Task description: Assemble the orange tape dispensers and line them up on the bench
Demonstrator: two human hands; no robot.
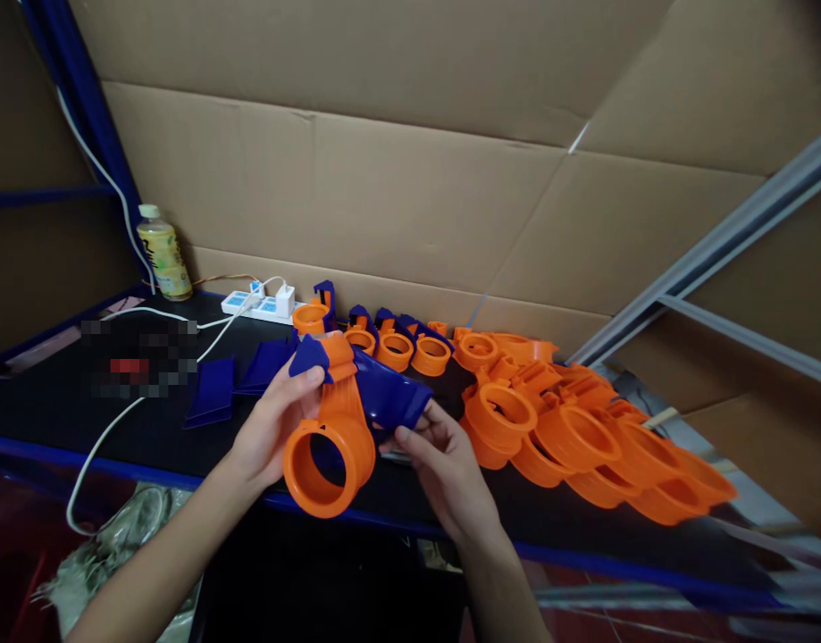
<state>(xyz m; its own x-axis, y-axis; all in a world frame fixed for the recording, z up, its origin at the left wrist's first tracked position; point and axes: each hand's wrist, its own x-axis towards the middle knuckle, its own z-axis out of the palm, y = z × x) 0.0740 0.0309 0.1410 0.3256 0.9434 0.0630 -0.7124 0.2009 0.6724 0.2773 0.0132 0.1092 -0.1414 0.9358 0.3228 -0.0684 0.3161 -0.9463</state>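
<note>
In the middle of the head view I hold up an orange tape dispenser [347, 420] with a round hub at its lower end. My left hand [269, 424] grips its upper left side, thumb on a small dark blue piece [309, 357]. A curved dark blue plastic plate [389, 393] runs from the dispenser's top to the right. The fingers of my right hand [450, 464] are closed on that plate's far end. Whether the plate is fixed to the orange body, I cannot tell.
Piled orange dispenser bodies [571, 438] lie on the right of the black table [162, 446]. Several orange-and-blue dispensers [393, 348] stand behind my hands. Flat blue plates [209, 393], a white power strip [263, 305], cables and a yellow-labelled bottle [163, 254] are on the left.
</note>
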